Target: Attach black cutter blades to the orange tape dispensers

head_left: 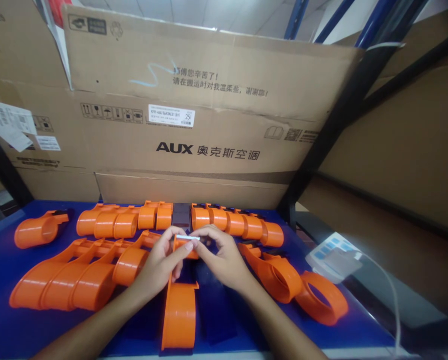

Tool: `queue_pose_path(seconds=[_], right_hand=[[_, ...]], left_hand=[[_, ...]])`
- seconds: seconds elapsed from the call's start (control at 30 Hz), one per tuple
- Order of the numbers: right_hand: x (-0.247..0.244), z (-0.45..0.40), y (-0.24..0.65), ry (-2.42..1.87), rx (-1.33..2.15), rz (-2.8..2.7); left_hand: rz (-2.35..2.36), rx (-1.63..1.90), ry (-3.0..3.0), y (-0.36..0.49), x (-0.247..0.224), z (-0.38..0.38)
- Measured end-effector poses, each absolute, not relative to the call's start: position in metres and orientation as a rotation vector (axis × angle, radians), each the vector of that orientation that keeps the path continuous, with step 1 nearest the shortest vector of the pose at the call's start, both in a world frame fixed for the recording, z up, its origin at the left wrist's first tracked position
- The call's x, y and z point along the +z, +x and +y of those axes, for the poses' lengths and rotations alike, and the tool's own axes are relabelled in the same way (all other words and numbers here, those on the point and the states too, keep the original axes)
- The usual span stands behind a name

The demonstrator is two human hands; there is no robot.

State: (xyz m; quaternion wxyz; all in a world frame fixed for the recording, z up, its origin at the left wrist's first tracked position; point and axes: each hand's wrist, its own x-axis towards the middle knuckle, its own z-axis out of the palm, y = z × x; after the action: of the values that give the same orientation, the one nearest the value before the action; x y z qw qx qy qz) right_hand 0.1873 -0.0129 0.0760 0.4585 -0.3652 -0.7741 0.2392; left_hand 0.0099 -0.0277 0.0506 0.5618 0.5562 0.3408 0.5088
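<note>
My left hand (162,260) grips the top end of an orange plastic tape dispenser (179,317), whose wide round body hangs below, near the front edge of the table. A white toothed strip (186,237) lies across that top end. My left thumb presses near the strip from the front. My right hand (219,255) pinches the strip's right end between thumb and fingers. Part of the dispenser is hidden behind my left fingers.
Orange dispensers stand in rows at left (62,280) and back (239,225); others lie at right (321,297). A dark block (181,216) sits at the back. A white device with a cable (334,257) rests at right. Cardboard (208,180) walls the blue table (133,340).
</note>
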Motion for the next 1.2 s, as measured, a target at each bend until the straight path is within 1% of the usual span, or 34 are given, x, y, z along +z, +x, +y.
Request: queue_pose_path(seconds=[0.17,0.6,1.2], right_hand=[[0.0784,-0.0136,0.1867,-0.878,0.646,-1.884],[0.0783,-0.0145,0.1838,-0.896,0.640,-1.828],[0.0822,-0.0125,0.1927,-0.912,0.555,-1.737]], left_hand=[[0.801,1.184,1.374,0.0103,0.0495,-0.0306],[0.785,1.226,1.361,0.0094,0.0464,-0.0246],[0.858,1.326,1.235,0.0010,0.0551,-0.0244]])
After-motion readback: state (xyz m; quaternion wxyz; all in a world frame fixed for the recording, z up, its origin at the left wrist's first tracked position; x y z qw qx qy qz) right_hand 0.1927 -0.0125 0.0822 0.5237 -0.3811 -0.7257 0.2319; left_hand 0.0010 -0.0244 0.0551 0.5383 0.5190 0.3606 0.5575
